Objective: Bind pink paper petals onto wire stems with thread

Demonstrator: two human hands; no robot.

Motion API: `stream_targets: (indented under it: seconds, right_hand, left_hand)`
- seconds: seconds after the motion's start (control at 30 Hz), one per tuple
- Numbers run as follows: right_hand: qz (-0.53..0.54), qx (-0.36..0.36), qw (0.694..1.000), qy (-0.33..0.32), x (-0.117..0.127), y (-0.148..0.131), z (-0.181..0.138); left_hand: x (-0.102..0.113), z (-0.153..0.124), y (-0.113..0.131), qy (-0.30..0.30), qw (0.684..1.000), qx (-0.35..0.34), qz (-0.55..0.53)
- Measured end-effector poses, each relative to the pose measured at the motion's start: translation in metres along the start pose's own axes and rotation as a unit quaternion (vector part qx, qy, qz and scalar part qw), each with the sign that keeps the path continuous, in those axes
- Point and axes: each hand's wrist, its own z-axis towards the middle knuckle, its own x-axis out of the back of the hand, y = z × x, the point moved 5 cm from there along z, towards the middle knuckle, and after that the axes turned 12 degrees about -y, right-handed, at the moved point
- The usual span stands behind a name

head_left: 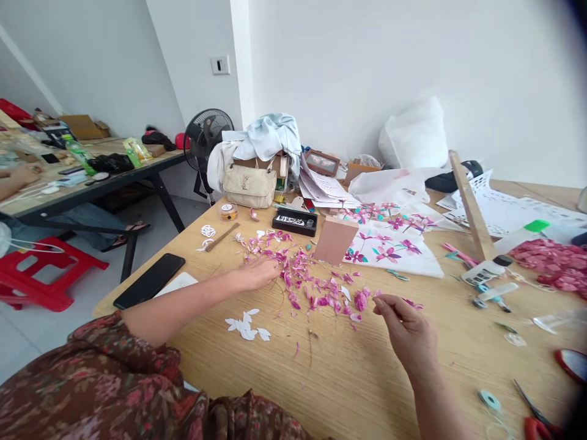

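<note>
Many small pink paper petals [312,281] lie scattered across the middle of the wooden table [348,373]. My left hand [257,273] reaches into the left side of that scatter, fingers curled down on the petals; what they hold is hidden. My right hand [406,330] hovers at the right end of the scatter, thumb and fingers pinched together on something too thin to name. A few white paper petals [247,327] lie nearer to me between my arms.
A black phone [149,280] lies at the table's left edge. A black tray [294,221], a brown card box [334,239], a flower painting [389,244], a glue bottle [486,269], a wooden stick [470,205] and a cream bag [250,185] stand beyond. Red-handled scissors [534,421] lie right.
</note>
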Motion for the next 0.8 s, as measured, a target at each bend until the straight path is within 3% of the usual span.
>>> stream_targets:
  seconds: [0.43, 0.8]
  right_hand:
    - [-0.024, -0.004, 1.0, -0.014, -0.003, 0.005, 0.0]
    - [-0.04, 0.019, 0.999, -0.008, -0.001, 0.001, 0.0]
  left_hand:
    - [0.018, 0.002, -0.016, 0.008, 0.999, -0.037, -0.01]
    - [0.014, -0.006, -0.015, -0.032, 0.998, -0.029, -0.035]
